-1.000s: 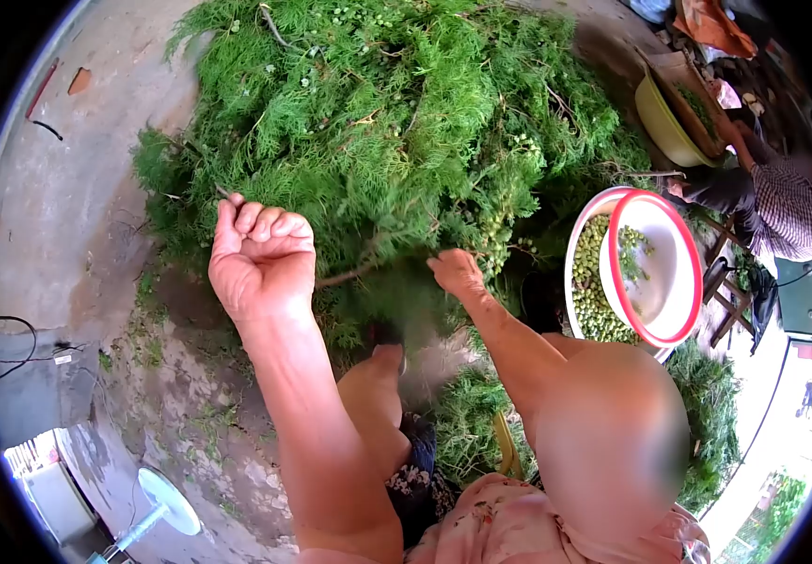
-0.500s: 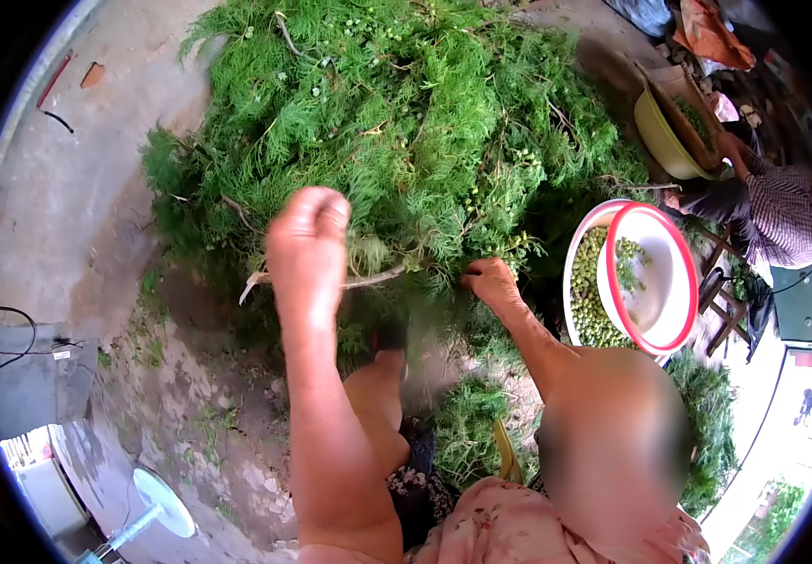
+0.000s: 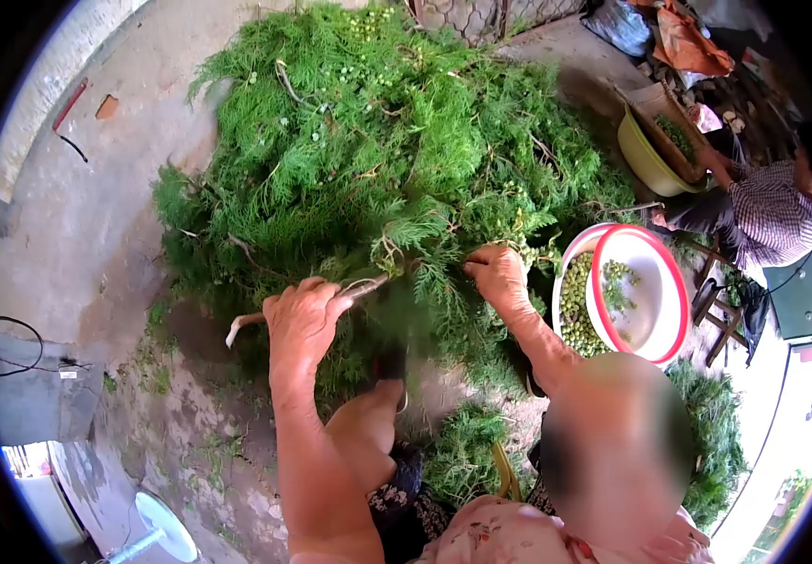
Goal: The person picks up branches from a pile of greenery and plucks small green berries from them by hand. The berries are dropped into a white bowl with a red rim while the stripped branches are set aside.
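Left hand [image 3: 302, 324]: forearm runs up toward 12, back of hand up, fingers clenched over a cut branch [image 3: 366, 287]. Branch's pale end sticks out at about 9 o'clock from the hand, rest runs off toward 2 into the leafy pile [image 3: 359, 160]. Right hand [image 3: 500, 273]: forearm angles to about 11, wrist bent, back up, fingertips curled toward 9 at the greenery. Can't tell if those fingers pinch anything; contact hidden. Pile spreads at 12 from both hands. At 3 from right hand: red-rimmed basin [image 3: 655, 315], tilted, overlapping a white basin [image 3: 566, 324] of small green cones [image 3: 577, 299]. Co-worker [image 3: 771, 211] at about 2, by a yellow-green basin [image 3: 646, 160].
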A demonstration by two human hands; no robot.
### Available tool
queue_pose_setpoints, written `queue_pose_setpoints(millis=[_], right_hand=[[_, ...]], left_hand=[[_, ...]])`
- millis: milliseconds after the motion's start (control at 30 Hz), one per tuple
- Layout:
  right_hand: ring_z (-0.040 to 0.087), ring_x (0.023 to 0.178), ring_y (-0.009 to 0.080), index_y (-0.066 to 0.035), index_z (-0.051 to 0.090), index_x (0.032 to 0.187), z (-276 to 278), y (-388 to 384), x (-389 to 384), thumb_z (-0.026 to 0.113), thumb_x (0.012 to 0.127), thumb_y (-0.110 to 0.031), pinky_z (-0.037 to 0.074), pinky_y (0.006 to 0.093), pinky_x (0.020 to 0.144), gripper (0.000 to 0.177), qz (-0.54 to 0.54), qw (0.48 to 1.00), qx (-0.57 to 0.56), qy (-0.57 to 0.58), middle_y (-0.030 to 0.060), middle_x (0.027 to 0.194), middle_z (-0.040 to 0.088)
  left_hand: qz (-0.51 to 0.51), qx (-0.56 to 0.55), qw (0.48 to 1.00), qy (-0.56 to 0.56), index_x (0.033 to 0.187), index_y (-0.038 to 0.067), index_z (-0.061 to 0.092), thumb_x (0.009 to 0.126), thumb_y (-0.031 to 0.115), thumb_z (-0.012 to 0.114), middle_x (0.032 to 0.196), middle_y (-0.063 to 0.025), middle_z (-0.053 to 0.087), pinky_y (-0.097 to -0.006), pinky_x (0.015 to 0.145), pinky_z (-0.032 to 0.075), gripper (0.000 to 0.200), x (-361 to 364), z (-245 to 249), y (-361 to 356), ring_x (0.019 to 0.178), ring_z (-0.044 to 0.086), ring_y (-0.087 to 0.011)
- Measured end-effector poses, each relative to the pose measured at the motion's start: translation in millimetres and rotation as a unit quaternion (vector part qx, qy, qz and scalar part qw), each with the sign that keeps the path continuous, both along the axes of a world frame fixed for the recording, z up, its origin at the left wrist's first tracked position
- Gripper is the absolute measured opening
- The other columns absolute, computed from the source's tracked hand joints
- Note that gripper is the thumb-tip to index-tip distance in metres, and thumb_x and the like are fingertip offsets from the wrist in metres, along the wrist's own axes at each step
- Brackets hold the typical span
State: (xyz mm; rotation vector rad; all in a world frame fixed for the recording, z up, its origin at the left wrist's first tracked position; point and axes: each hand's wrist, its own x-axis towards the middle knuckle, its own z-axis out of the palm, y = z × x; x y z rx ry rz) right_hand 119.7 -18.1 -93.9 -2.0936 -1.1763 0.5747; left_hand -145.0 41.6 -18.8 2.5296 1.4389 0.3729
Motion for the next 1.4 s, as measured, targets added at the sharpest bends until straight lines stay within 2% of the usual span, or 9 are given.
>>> queue_pose_setpoints(millis=[467,567,667,700,833,1033,1133,1333,1400], right_hand=[[0.057,0.072,0.0304,-0.008,0.062,0.076,113,43,-6,0.061,0.068,-0.006,0.045,0.0375,0.063,0.008,0.103,0.943,0.243,-0.204,0.0099,0.074,0.056],[0.058,0.077,0.0305,-0.005,0.064,0.084,91,54,9,0.060,0.069,0.002,0.047,0.0358,0.067,0.017,0.110,0.939,0.218,-0.241,0.0098,0.080,0.058],[0.057,0.081,0.0331,-0.003,0.060,0.097,84,41,7,0.059,0.070,0.002,0.047,0.0365,0.069,0.027,0.085,0.956,0.229,-0.163,0.0170,0.095,0.055],[0.057,0.080,0.0335,-0.003,0.059,0.099,82,32,5,0.060,0.071,-0.002,0.046,0.0366,0.069,0.028,0.077,0.973,0.178,-0.123,0.0180,0.096,0.054],[0.060,0.078,0.0324,-0.001,0.063,0.089,24,-2,14,0.060,0.070,-0.010,0.048,0.0356,0.071,0.021,-0.020,0.991,0.115,0.059,0.0177,0.085,0.062],[0.059,0.056,0.0167,0.003,0.061,0.094,1,-36,9,0.057,0.075,-0.005,0.046,0.0283,0.053,0.021,-0.074,0.935,0.037,0.344,0.0126,0.075,0.062],[0.059,0.065,0.0160,0.004,0.053,0.110,-21,-26,18,0.054,0.081,0.000,0.049,0.0271,0.057,0.030,-0.089,0.967,0.065,0.229,0.0098,0.082,0.060],[0.059,0.084,0.0205,0.001,0.052,0.116,3,-20,32,0.051,0.079,0.001,0.051,0.0285,0.070,0.037,-0.084,0.839,0.114,0.525,0.0152,0.100,0.058],[0.058,0.085,0.0180,0.003,0.050,0.117,11,-17,29,0.054,0.079,-0.001,0.051,0.0277,0.070,0.039,-0.060,0.869,0.126,0.474,0.0143,0.101,0.058]], left_hand=[[0.112,0.018,0.977,-0.181,0.085,0.006,0.058,0.079,0.019,0.060,0.085,-0.0096,0.060,-0.0392,0.062,0.044,0.014,-6,28,-30,0.071,0.058,-0.0313],[0.014,-0.013,0.985,-0.172,0.087,0.005,0.058,0.079,0.016,0.058,0.081,-0.0154,0.059,-0.0410,0.060,0.045,0.014,4,2,-25,0.069,0.058,-0.0352],[-0.042,-0.077,0.959,-0.268,0.096,-0.002,0.056,0.076,-0.002,0.053,0.076,-0.0171,0.057,-0.0329,0.059,0.046,0.020,42,-30,-23,0.065,0.057,-0.0237],[-0.002,-0.216,0.931,-0.295,0.100,-0.003,0.057,0.072,-0.008,0.049,0.077,-0.0117,0.057,-0.0293,0.058,0.047,0.029,56,-34,-26,0.065,0.057,-0.0178],[0.078,-0.516,0.754,-0.399,0.106,0.000,0.058,0.070,-0.016,0.046,0.086,-0.0058,0.057,-0.0266,0.065,0.049,0.041,98,-44,-41,0.073,0.057,-0.0167],[0.034,-0.609,0.663,-0.434,0.117,-0.007,0.047,0.069,-0.016,0.047,0.106,-0.0149,0.055,-0.0299,0.072,0.049,0.049,113,-18,-63,0.081,0.059,-0.0220],[0.059,-0.642,0.621,-0.446,0.119,-0.009,0.043,0.069,-0.016,0.045,0.105,-0.0166,0.054,-0.0300,0.068,0.049,0.050,120,-10,-64,0.081,0.059,-0.0234],[0.103,-0.663,0.553,-0.495,0.113,-0.009,0.045,0.071,-0.015,0.045,0.095,-0.0158,0.055,-0.0284,0.060,0.047,0.043,133,-2,-71,0.075,0.059,-0.0224],[0.098,-0.674,0.535,-0.500,0.112,-0.008,0.046,0.072,-0.014,0.045,0.093,-0.0158,0.055,-0.0274,0.059,0.046,0.040,136,-3,-72,0.072,0.058,-0.0213]])
